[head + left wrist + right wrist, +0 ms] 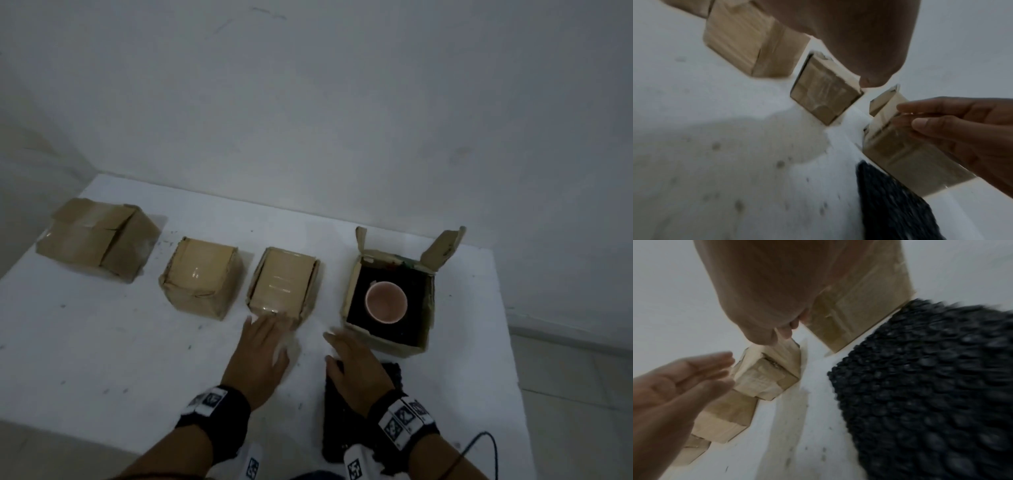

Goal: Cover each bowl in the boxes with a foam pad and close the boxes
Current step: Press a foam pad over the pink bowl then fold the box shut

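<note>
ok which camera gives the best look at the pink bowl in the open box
The head view: it looks straight down into the open box and shows the pink bowl seated in dark padding. Both wrist views show only that box's outer cardboard walls; the bowl is hidden in them.

Four boxes in a row across the table [102, 342]

From the left edge: three closed boxes [99, 236] [200, 277] [282, 282], then an open box [387, 337] with a bowl [386, 301] inside; a foam pad [346, 428] lies before it at the near edge.
</note>
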Demonstrator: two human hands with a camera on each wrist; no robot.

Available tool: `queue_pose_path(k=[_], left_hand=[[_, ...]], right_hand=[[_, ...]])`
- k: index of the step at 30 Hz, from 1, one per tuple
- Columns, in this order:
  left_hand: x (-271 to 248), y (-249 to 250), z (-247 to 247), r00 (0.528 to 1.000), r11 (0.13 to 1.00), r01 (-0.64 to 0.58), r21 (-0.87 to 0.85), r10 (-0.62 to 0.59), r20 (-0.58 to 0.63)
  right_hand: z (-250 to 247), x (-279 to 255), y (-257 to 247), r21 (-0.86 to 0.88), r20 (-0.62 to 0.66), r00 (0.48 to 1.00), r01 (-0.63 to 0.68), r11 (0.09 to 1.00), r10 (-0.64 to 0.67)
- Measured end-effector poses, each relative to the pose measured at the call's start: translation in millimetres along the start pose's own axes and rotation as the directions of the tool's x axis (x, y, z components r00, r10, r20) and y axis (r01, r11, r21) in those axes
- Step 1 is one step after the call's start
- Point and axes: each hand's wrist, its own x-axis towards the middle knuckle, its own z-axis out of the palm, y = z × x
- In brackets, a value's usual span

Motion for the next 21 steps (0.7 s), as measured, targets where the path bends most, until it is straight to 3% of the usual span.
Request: queue_pose_path(k=[4, 7, 11, 14, 17, 21], left_hand=[[-29, 46, 46, 0.968, 0.984, 0.166, -0.066, -0.15, 0.202], [-32, 75, 66, 0.847, 0.941, 0.319, 0.112, -0.336, 0.412], [-33, 94, 80, 0.828, 0.928, 0.324, 0.184, -0.373, 0.419], [-34, 98, 86, 0.812, 0.89, 0.455, 0.033, -0.43, 0.396], [-36, 103, 79, 0.803, 0.752, 0.586, -0.301, -0.49, 0.34], [-39, 102, 63, 0.742, 0.562, 0.669, -0.487, -0.539, 0.398]], right_hand=[[-7, -45, 47, 0.014, -0.03, 0.986, -0.165, 0.986, 0.165], [-6, -69, 77, 0.026, -0.04, 0.943, -0.328, 0.944, 0.329], [2, -82, 91, 0.197, 0.091, 0.864, -0.503, 0.842, 0.495], [4, -78, 90, 0.423, 0.116, 0.802, -0.573, 0.702, 0.585], [4, -75, 92, 0.557, 0.184, 0.741, -0.62, 0.553, 0.646], [-10, -77, 83, 0.685, 0.273, 0.781, -0.567, 0.457, 0.562]])
